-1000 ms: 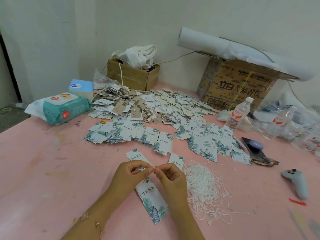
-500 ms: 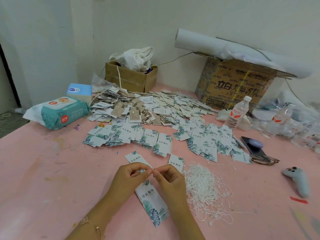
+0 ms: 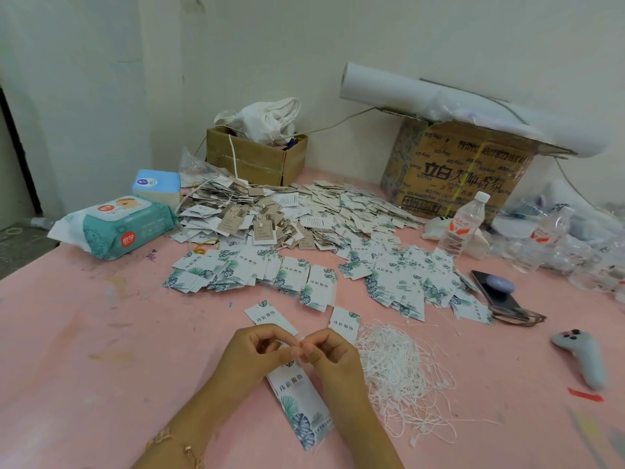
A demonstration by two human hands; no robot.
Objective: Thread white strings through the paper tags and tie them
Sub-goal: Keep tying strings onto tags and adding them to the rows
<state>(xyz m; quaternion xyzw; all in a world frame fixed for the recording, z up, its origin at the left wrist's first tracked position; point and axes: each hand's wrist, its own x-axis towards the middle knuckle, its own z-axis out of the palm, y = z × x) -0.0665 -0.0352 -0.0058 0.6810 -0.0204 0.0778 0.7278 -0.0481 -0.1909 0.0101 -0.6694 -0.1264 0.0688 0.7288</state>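
My left hand (image 3: 254, 354) and my right hand (image 3: 329, 357) meet fingertip to fingertip above a leaf-printed paper tag (image 3: 299, 401) lying on the pink table (image 3: 84, 350). Both pinch at the tag's top end, where a thin white string seems to be held; the string itself is too small to make out. A tangled heap of white strings (image 3: 399, 370) lies just right of my right hand. Two loose tags (image 3: 269, 318) (image 3: 345, 324) lie just beyond my hands. Rows of leaf tags (image 3: 257, 272) and a big pile of tags (image 3: 304, 214) spread further back.
A wipes pack (image 3: 118, 226) and blue tissue box (image 3: 157, 186) sit at the left. Two cardboard boxes (image 3: 255, 157) (image 3: 463, 170) stand against the wall. Water bottles (image 3: 465, 225), a phone (image 3: 495, 292) and a grey controller (image 3: 585, 357) lie on the right.
My hands stay together at the tag's top with only small finger movement. The view has shifted slightly.
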